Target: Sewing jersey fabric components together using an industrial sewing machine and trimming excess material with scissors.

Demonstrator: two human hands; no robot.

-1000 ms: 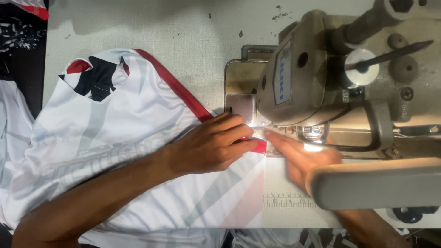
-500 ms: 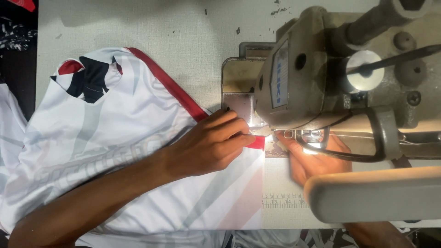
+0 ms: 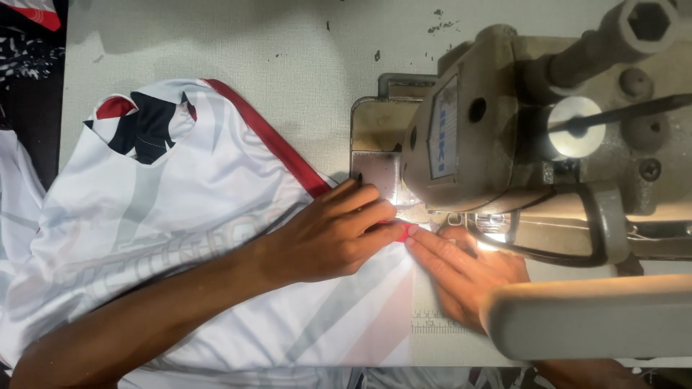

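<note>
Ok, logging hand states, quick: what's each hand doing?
Left hand: open, flat, pressing the white jersey.
Right hand: open, fingers flat on the jersey beside the sewing machine.

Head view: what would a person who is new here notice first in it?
The big worn sewing machine fills the upper right. Under its head both hands press on a white garment with a red edge: the left hand lies flat on the cloth, and the right hand meets it from the right, fingers at the red edge.
</note>
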